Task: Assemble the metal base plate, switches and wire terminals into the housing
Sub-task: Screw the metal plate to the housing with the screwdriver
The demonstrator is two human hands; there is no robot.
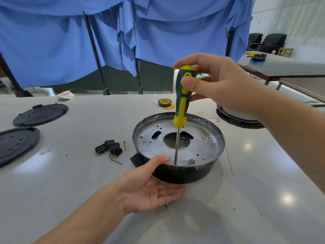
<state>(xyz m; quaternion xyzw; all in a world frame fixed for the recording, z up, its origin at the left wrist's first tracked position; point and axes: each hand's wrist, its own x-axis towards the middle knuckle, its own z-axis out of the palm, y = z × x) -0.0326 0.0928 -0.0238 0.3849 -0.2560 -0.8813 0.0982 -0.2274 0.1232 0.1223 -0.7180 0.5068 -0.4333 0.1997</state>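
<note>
- I am seeing the housing (pixel 184 173) sitting mid-table (pixel 246 199), with the metal base plate (pixel 198 147) lying inside its rim.
- Open table surface is lying in front of and to the right of the housing; switches (pixel 109 147) and two loose screws (pixel 116 161) are lying just to its left.
- Two black lids (pixel 40 114) are sitting near the left table edge, well apart from the housing.
- My right hand (pixel 216 85) is gripping the screwdriver (pixel 182 95) handle from above, shaft upright, tip resting on the plate near its front edge.
- My left hand (pixel 151 187) is lying palm up, fingers straight against the housing wall, thumb over the rim.
- I am reading no labels.
</note>
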